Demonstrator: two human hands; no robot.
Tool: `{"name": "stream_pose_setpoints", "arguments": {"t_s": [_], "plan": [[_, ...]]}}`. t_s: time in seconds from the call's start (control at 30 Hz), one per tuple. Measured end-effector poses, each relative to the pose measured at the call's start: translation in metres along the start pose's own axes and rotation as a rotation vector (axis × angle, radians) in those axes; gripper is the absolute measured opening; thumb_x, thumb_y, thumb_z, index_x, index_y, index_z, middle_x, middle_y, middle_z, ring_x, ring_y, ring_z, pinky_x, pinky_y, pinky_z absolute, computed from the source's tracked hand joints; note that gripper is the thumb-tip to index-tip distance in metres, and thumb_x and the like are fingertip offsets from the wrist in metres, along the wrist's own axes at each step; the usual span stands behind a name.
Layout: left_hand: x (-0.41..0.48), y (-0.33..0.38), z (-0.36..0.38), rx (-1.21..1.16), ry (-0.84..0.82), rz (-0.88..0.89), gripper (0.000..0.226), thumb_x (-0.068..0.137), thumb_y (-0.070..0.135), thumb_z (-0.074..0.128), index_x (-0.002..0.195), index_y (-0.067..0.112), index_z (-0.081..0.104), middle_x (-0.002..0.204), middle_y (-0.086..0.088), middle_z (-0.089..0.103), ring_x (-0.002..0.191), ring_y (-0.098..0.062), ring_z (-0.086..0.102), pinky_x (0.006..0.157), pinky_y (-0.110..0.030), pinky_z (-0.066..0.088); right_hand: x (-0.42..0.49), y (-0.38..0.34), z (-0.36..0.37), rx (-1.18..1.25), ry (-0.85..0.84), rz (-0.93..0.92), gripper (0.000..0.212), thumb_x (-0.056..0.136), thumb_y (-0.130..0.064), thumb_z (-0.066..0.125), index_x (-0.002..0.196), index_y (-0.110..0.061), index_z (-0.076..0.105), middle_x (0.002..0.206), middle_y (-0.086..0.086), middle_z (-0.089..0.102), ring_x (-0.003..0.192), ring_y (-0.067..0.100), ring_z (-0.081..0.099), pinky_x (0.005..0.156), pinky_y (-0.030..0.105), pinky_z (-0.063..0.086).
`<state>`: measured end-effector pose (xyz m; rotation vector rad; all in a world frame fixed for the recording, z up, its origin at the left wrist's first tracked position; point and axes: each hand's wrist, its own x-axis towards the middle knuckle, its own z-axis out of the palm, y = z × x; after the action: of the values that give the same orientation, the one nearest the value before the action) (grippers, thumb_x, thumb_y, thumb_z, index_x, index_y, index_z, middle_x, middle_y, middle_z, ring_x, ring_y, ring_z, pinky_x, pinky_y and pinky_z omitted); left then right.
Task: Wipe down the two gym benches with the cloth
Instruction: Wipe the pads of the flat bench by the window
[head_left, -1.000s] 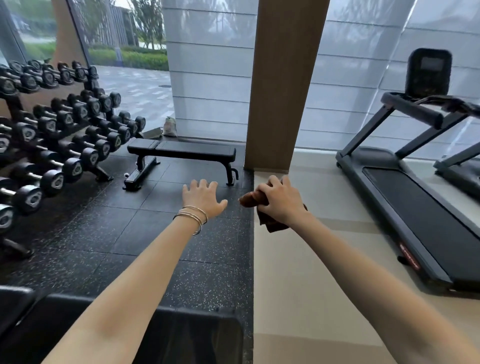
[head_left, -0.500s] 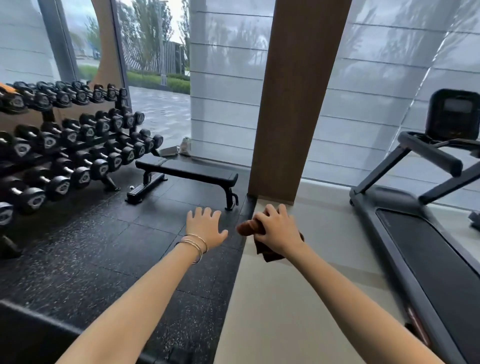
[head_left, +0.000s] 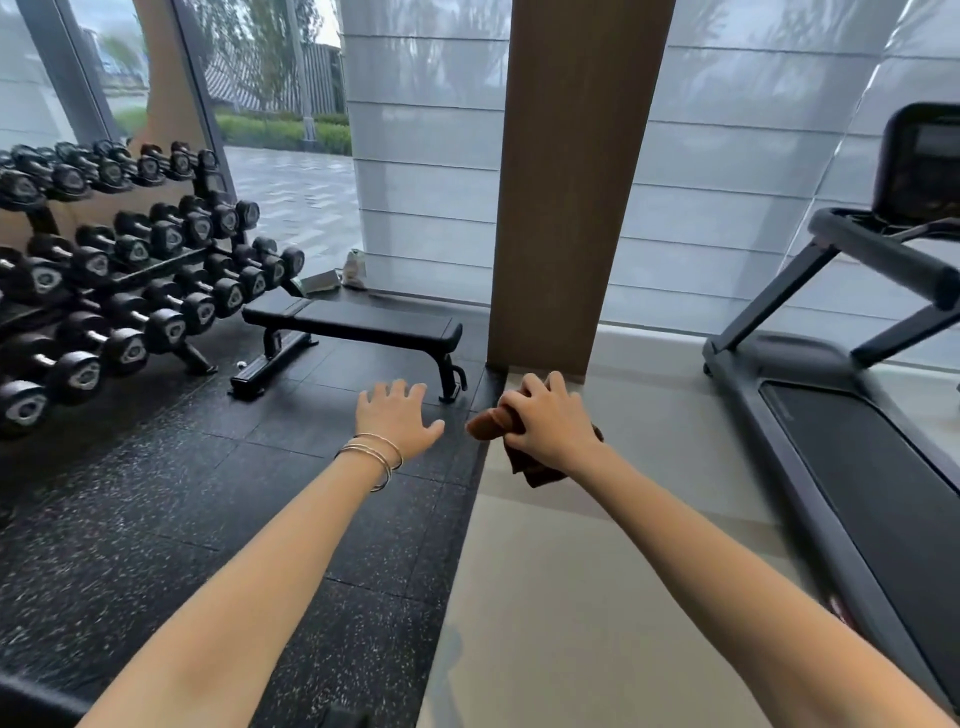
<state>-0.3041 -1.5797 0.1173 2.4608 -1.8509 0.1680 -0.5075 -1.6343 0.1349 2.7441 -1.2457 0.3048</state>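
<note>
A black flat gym bench (head_left: 358, 326) stands on the dark rubber floor ahead, beside the dumbbell rack and in front of the window. My right hand (head_left: 548, 423) is held out in front of me, closed around a bunched brown cloth (head_left: 488, 422) that hangs below the fist. My left hand (head_left: 397, 415), with thin bangles on the wrist, is stretched forward with its fingers spread and nothing in it. Both hands are well short of the bench. A dark edge at the bottom left may be a second bench; I cannot tell.
A three-tier rack of black dumbbells (head_left: 119, 291) fills the left side. A wide wooden pillar (head_left: 571, 182) rises just right of the bench. A treadmill (head_left: 857, 415) stands on the pale floor at right. A small bag (head_left: 354, 269) lies by the window.
The view has lifted and moved forward: the bench near my feet has dropped out of sight and the far bench looks closer. Both hands keep the same pose, the cloth still in the right.
</note>
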Motion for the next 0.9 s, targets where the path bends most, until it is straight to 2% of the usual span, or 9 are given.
{"name": "stream_pose_setpoints", "arguments": {"t_s": [0.33, 0.63, 0.9], "plan": [[0.167, 0.008, 0.020, -0.035, 0.052, 0.029, 0.064, 0.087, 0.058, 0.042, 0.139, 0.022, 0.035, 0.138, -0.006, 0.047, 0.126, -0.028, 0.041, 0.103, -0.041, 0.035, 0.146, 0.079, 0.025, -0.039, -0.034, -0.024, 0.037, 0.087, -0.040, 0.058, 0.120, -0.026, 0.051, 0.121, 0.005, 0.046, 0.112, 0.029, 0.037, 0.087, 0.047, 0.045], [0.270, -0.003, 0.073, -0.012, -0.052, -0.026, 0.064, 0.087, 0.058, 0.042, 0.140, 0.023, 0.034, 0.139, -0.004, 0.045, 0.127, -0.026, 0.041, 0.104, -0.041, 0.033, 0.246, 0.139, 0.098, -0.023, -0.150, -0.049, 0.035, 0.086, -0.039, 0.058, 0.118, -0.026, 0.052, 0.119, 0.006, 0.046, 0.112, 0.030, 0.037, 0.085, 0.044, 0.044], [0.405, -0.003, 0.103, 0.006, -0.064, -0.095, 0.063, 0.086, 0.058, 0.042, 0.139, 0.024, 0.035, 0.135, -0.004, 0.049, 0.126, -0.026, 0.042, 0.103, -0.040, 0.034, 0.389, 0.214, 0.145, -0.033, -0.136, -0.118, 0.037, 0.086, -0.042, 0.058, 0.119, -0.025, 0.050, 0.120, 0.006, 0.045, 0.112, 0.030, 0.036, 0.082, 0.041, 0.044]]}}
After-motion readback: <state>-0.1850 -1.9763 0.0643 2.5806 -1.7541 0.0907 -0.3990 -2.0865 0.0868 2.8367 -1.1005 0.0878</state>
